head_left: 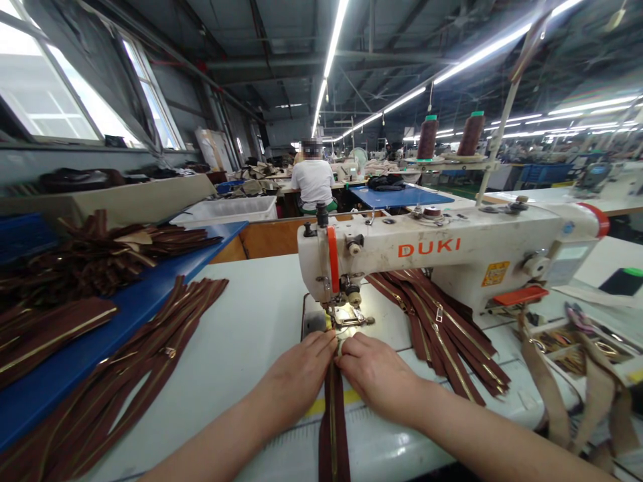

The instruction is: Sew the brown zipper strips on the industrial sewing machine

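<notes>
A brown zipper strip point(333, 428) runs from the table's front edge up to the lit needle area of a white sewing machine point(372, 251). My left hand point(301, 365) presses on the strip's left side, fingers together just in front of the presser foot. On the right side, my right hand point(376, 371) pinches the strip with curled fingers. The two hands nearly touch. The strip's far end is hidden by my fingers. More brown zippers point(442, 328) lie under the machine arm, and a long bundle of zippers point(135, 368) lies to the left.
A blue table point(234, 231) at the left bears heaped brown strips. At the right stand a tray point(597, 341) of small parts and beige straps point(550, 388). Thread cones point(426, 137) stand behind the machine. A person in a white shirt point(312, 181) sits farther back.
</notes>
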Tool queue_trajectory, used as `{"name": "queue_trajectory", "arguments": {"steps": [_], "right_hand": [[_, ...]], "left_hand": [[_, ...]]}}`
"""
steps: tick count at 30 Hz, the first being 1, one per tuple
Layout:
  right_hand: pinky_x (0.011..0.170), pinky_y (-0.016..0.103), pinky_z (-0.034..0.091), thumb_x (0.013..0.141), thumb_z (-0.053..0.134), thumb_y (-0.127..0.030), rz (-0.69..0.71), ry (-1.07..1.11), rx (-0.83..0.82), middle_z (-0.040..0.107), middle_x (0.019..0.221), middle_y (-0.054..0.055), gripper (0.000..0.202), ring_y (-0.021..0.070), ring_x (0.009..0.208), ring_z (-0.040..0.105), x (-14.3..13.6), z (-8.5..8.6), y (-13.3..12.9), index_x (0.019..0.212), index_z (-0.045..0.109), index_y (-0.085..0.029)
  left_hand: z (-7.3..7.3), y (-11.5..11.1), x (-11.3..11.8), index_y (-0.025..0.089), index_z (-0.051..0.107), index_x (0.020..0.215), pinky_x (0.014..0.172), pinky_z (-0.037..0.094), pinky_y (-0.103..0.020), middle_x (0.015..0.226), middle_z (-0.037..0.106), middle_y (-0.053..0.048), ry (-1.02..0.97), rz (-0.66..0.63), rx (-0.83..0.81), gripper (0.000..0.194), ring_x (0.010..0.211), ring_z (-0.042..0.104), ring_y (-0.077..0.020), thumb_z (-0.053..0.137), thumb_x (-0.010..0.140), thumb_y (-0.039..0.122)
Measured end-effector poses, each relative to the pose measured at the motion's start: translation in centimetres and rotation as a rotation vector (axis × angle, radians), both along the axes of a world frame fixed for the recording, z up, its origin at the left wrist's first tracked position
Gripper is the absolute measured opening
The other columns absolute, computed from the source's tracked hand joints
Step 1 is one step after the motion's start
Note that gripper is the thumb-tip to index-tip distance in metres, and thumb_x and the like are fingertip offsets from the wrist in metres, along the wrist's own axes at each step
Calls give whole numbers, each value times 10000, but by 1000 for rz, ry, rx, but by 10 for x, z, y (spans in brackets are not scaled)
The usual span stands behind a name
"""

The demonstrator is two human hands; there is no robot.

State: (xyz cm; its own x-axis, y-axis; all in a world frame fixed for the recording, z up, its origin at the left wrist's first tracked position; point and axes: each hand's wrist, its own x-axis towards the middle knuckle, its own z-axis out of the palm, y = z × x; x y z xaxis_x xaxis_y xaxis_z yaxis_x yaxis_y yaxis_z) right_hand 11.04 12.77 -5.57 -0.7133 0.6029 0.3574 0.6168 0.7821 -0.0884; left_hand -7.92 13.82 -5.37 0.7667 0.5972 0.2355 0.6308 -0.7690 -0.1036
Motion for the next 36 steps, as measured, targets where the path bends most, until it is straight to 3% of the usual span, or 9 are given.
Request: {"name": "queue_trajectory", "arguments": {"steps": [13,23,30,36], "right_hand": [[777,320,418,908,473,-176,11,-25,7,591,886,61,141,201,849,484,1,1,0,871,607,-153],[832,320,412,882,507,-153,67,-51,60,615,890,67,118,204,870,499,3,5,22,857,622,-140],[802,314,405,878,504,-133,38,1,42,605,858,60,120,199,858,483,3,2,26,831,614,-146],[802,301,399,879,500,-134,31,21,40,597,852,52,123,194,851,478,3,2,27,825,610,-149]], "left_hand": [[-5,1,-3,89,495,1206,964,456,-407,1211,594,-153,-44,21,3,366,1151,530,-236,363,867,53],[-6,14,3,94,517,1183,944,476,-397,1193,610,-150,-48,53,63,350,1134,554,-233,355,876,48],[-1,18,4,108,526,1147,946,484,-399,1166,619,-135,-121,23,31,295,1104,569,-219,376,895,70],[-5,20,1,104,527,1164,943,487,-411,1183,612,-144,-126,32,54,301,1119,561,-235,374,904,87]]}}
